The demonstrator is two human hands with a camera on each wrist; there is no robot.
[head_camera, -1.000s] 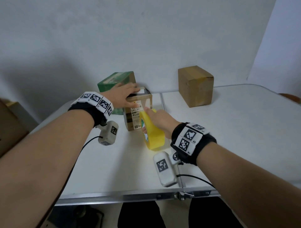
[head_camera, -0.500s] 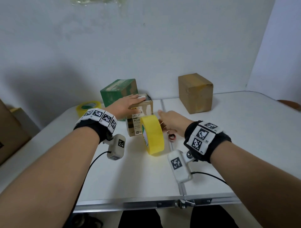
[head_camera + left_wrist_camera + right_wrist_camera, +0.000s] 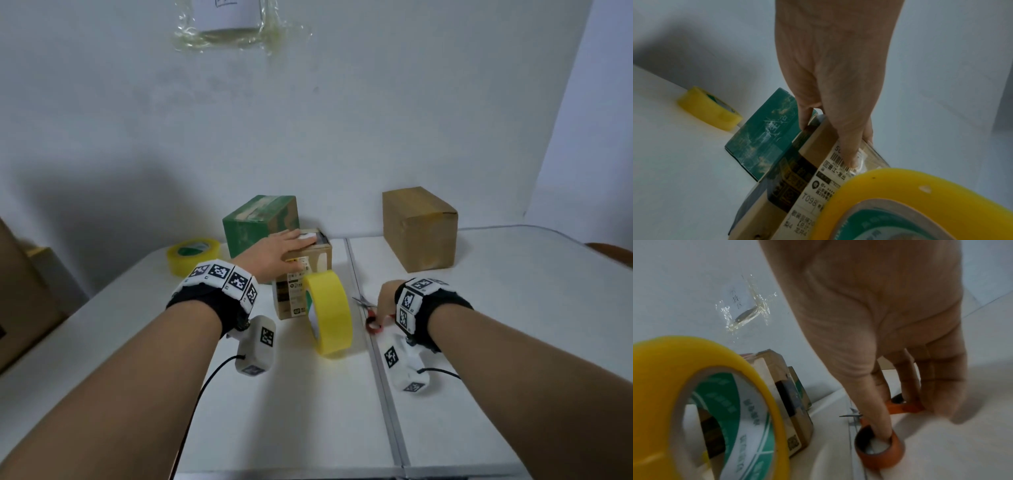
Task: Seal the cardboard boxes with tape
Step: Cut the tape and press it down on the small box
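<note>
yellow tape roll (image 3: 329,313) with green-and-white core; green box (image 3: 257,226); plain brown box (image 3: 419,228); red-orange scissors (image 3: 371,317); white worktop (image 3: 308,411).

White wall (image 3: 342,120), taped note (image 3: 227,24); white folding table (image 3: 479,342).

Left hand (image 3: 279,251) reaches forward, palm down, fingers (image 3: 849,151) straight; right hand (image 3: 386,301) angles down, its fingers (image 3: 882,421) curled.
</note>
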